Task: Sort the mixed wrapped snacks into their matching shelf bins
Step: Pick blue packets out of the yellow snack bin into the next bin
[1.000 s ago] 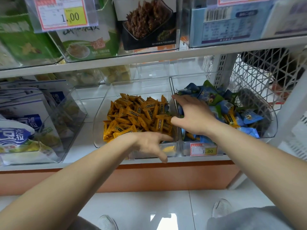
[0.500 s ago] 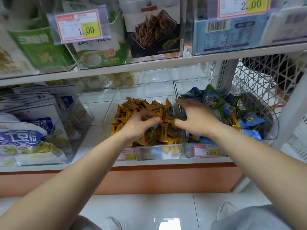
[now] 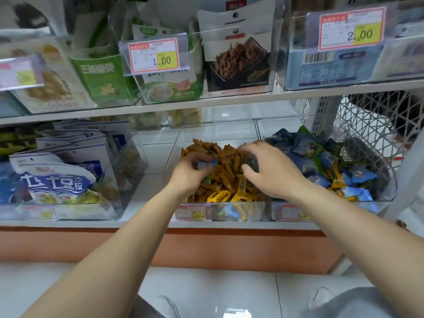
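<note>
**Open tops, low ceiling**

Access to the orange-snack bin [image 3: 177, 148] and the mixed bin [image 3: 389, 180] is given from the near side. Headroom is capped by the upper shelf [image 3: 229, 101]. The right is closed off by a white lattice [image 3: 367, 125].

**Head view: one wide-angle camera, worn on the person's head, is looking forward and down at shop shelving.**

The lens is facing the shelves nearly square-on and tilting downward. The upper shelf [image 3: 229, 101] is crossing the top third of the frame, the lower shelf [image 3: 146, 223] is running across the middle, and the floor [image 3: 206, 290] with two shoe tips [image 3: 166, 306] is filling the bottom. Both forearms are entering from the lower corners and meeting at centre, where the left hand [image 3: 190, 174] and right hand [image 3: 273, 173] are sitting close to the lens over the middle bin [image 3: 229, 211]. The wide lens is slanting the post [image 3: 410, 180] at the right edge.
</note>
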`<state>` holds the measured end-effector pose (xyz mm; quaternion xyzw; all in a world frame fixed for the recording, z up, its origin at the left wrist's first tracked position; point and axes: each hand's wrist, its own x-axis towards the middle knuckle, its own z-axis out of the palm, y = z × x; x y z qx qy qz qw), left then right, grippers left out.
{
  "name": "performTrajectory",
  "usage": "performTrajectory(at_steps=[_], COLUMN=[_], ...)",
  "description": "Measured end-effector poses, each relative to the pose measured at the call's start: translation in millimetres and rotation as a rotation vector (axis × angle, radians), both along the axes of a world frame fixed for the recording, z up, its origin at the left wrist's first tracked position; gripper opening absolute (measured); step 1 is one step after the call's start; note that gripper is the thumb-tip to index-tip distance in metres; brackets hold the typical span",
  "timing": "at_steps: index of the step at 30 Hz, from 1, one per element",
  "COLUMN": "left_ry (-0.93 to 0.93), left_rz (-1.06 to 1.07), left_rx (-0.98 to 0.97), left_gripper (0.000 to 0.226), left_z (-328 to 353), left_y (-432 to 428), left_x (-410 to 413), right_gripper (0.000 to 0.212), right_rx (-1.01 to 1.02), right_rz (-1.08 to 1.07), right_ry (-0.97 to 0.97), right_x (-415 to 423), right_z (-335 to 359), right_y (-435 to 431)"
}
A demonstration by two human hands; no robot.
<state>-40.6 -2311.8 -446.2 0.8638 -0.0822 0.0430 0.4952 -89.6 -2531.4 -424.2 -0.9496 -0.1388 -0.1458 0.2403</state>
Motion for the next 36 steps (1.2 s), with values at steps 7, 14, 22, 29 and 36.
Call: performTrajectory(at_steps=[7,14,22,29,36], left_ry=[0.017,-0.039,0.016,0.051,0.114], left_rz=[-0.059,-0.213,-0.309,-0.319,-0.303], left_rx=[0.078,0.376,0.360,0.321,0.193], left_gripper=[0.034,0.031,0.032,0.029,0.029], left_z=[14,5,7,9,12], left_y=[27,48,56,55,52], left_x=[-12,-13,-7,-6,-7], right_gripper=[0.031,0.037,0.032,0.024,0.031], right_rx=[-0.108,-0.193,-0.108,-0.052,-0.127], right_rz=[0.114,0.122,0.104,0.048,0.187], right_ry=[0.350,0.741,0.779,0.854,0.784], right_x=[3,16,28,21,13], right_z=[-9,-30,-38,-31,-21], right_y=[34,57,61,67,54])
